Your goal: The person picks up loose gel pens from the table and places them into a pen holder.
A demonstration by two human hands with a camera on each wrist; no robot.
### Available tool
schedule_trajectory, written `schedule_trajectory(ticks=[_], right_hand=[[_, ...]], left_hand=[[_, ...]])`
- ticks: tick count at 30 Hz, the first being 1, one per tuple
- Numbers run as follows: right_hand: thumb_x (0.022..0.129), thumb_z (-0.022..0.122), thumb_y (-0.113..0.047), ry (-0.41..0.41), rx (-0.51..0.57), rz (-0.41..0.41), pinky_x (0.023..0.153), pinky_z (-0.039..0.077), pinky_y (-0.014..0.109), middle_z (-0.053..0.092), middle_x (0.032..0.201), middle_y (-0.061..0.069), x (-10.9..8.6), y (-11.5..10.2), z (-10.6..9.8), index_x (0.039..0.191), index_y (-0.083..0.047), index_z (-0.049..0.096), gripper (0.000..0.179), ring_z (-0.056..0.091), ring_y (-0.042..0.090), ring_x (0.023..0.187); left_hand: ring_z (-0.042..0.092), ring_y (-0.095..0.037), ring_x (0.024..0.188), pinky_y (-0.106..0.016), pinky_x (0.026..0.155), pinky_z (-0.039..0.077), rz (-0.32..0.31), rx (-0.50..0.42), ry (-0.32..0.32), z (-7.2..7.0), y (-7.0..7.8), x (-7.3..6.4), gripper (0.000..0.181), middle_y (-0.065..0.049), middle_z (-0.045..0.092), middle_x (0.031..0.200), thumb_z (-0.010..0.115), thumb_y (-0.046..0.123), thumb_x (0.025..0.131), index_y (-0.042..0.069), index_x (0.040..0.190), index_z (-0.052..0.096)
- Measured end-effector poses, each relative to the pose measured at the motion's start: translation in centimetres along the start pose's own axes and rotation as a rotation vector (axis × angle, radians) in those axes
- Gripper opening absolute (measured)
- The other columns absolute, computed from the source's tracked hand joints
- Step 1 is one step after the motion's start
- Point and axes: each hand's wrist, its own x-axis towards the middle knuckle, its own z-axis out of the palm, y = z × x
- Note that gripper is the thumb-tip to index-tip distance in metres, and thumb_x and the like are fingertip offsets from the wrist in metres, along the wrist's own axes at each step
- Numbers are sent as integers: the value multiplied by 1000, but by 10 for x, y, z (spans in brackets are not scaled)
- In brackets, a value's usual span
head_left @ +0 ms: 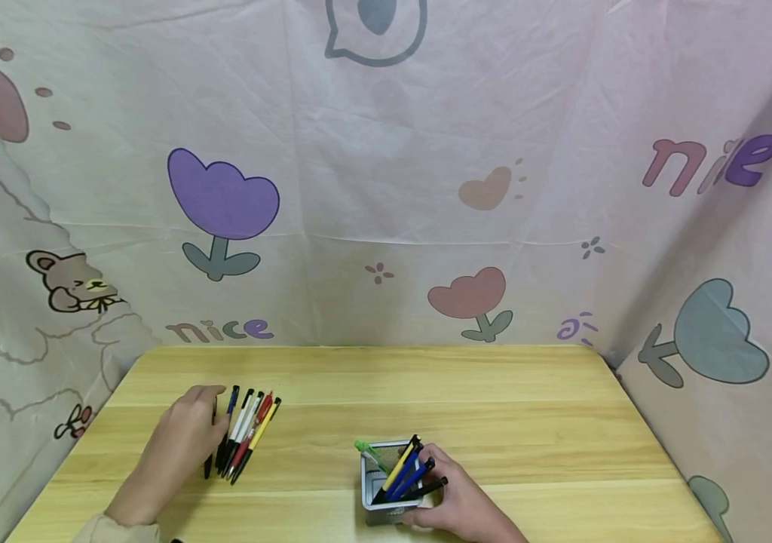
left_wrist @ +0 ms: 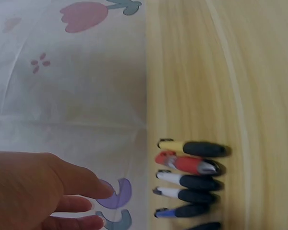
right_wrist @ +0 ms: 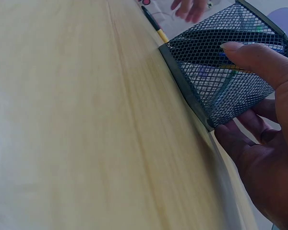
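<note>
My right hand [head_left: 461, 494] grips a square black mesh pen holder [right_wrist: 221, 72] by its side, thumb on one face and fingers beneath or behind another. In the holder stand a yellow pen [head_left: 396, 475], blue pens [head_left: 420, 475], a black pen [head_left: 430, 489] and a green pen [head_left: 369, 454]. On the left, my left hand [head_left: 179, 437] hovers at a row of pens with its fingers loosely extended; nothing shows between them in the left wrist view. The row has a yellow pen [left_wrist: 197, 148], a red pen [left_wrist: 187, 164], white pens [left_wrist: 189, 180], a blue pen [left_wrist: 182, 211] and a black pen [head_left: 208, 464], partly hidden by the hand.
Both hands work over a light wood table [head_left: 494, 407]. A patterned cloth [head_left: 372, 188] rises along its back edge and both sides. The pen row lies left of the holder, with bare wood between them.
</note>
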Motion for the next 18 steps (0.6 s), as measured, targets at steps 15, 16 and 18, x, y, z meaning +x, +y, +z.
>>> schedule_trajectory(ticks=[15,16,18], right_hand=[[84,87,-29,-8,39,30,100,47,18,56,134,3,0,0,1,113,-22,60,40,58,12,116],[83,87,-29,-7,35,31,100,47,18,57,134,3,0,0,1,112,-22,60,40,58,12,116],[83,87,-29,-5,35,31,100,47,18,57,134,2,0,-1,1,112,-22,60,40,58,12,116]], left_hand=[[66,-37,80,-52,64,59,-142,-9,-216,12,-29,9,49,-38,64,107,72,9,86,-19,124,59],[64,-35,78,-50,62,58,-149,-13,-222,12,-30,10,49,-38,64,106,71,9,87,-20,124,58],[61,-31,75,-47,60,55,-161,-18,-233,14,-31,11,49,-36,65,102,70,9,87,-21,123,57]])
